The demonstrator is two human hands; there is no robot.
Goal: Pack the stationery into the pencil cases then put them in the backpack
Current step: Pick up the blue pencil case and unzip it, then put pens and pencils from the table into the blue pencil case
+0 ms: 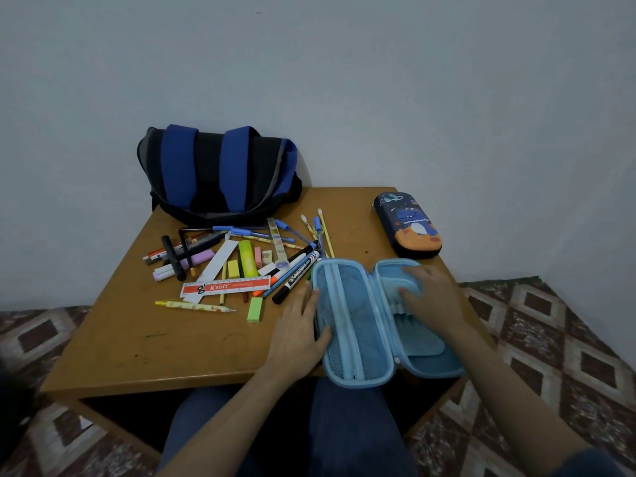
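Access to the blue case (pixel 375 321) depended on both hands: it lay unzipped and spread flat at the near edge of the table (pixel 137 339), mesh half to the left, tray half to the right. The left hand (pixel 297 333) rested with straight fingers along the mesh half's outer rim, thumb on the mesh, probably to stop the case sliding or folding shut. The right hand (pixel 432 290) pressed spread fingers onto the tray half's lining, gripping nothing, probably to flatten it for loading. The pile (pixel 241 263) of stationery lay just left of the case, within easy reach; nothing appeared packed yet. The dark case (pixel 407 223) sat closed at the far right, and the backpack (pixel 220 173) stood at the far edge behind the pile. Count: two cases, one backpack, one red ruler (pixel 225 287), one white ruler (pixel 215 268), one green eraser (pixel 255 310). Pens and pencils overlapped too much to count.
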